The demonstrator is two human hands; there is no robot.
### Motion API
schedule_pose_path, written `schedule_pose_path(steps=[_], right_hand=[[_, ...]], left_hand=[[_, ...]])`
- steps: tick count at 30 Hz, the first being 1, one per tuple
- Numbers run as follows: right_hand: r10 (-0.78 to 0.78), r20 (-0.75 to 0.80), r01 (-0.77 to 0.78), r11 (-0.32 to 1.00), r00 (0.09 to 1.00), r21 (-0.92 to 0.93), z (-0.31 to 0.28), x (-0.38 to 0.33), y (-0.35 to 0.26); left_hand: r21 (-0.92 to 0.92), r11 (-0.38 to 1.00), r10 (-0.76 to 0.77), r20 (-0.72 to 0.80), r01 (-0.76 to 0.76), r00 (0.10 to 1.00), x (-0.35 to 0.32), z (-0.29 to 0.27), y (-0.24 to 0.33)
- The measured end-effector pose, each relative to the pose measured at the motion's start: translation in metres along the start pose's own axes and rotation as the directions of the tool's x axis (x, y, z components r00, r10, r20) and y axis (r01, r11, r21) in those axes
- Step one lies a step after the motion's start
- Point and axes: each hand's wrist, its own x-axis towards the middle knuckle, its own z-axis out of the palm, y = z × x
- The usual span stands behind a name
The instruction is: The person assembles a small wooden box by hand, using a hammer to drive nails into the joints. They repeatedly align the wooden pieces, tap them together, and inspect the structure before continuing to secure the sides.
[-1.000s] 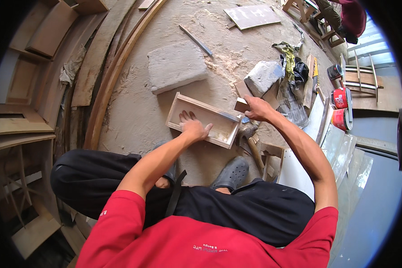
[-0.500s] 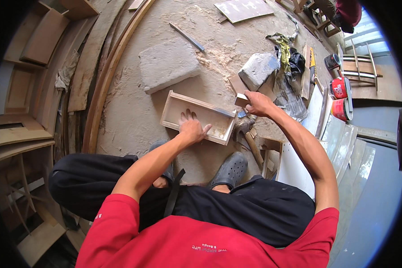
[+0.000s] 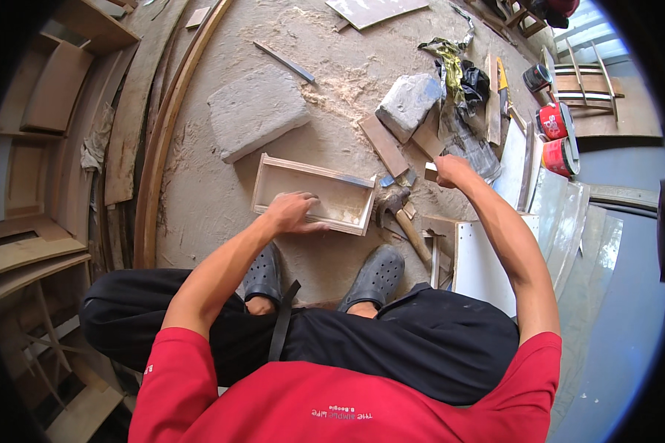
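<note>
crouched over a shallow wooden box frame [image 3: 314, 196] on a dusty floor [image 3: 199, 199]

nearest, red shirt, dark trousers and two grey clogs [image 3: 377, 277] planted just below the frame. left hand [image 3: 292, 213] spread flat, fingers released, pressing on the near rail and inner bottom of the frame, gripping nothing. right hand [image 3: 451, 171] raised off to the right of the frame, clenched around a small pale wooden block [image 3: 431, 171]. between frame and right hand, a hammer [image 3: 403, 214] lying on the floor, head just beside the frame's right end, handle slanting toward the near side. beyond the frame, a flat grey stone slab [image 3: 255, 111] and a smaller grey stone [image 3: 408, 105] amid sawdust, with a thin metal strip [image 3: 284, 61] further off. far right, red tins [image 3: 558, 136] near stacked white panels [image 3: 488, 266]. along the left, curved wooden boards [image 3: 151, 148].
</note>
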Motion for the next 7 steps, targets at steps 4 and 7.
schedule_pose_path(steps=[4,7], right_hand=[[0.033,-0.003,-0.032,0.999,0.999,0.042,0.016,0.0,0.011],[0.049,0.129,-0.053,0.998,0.99,0.029,0.013,0.003,0.012]], left_hand=[[0.138,0.985,0.101,0.002,-0.1,0.995,-0.017,0.021,-0.019],[0.125,0.992,-0.013,0.06,0.006,0.998,-0.012,0.041,-0.029]])
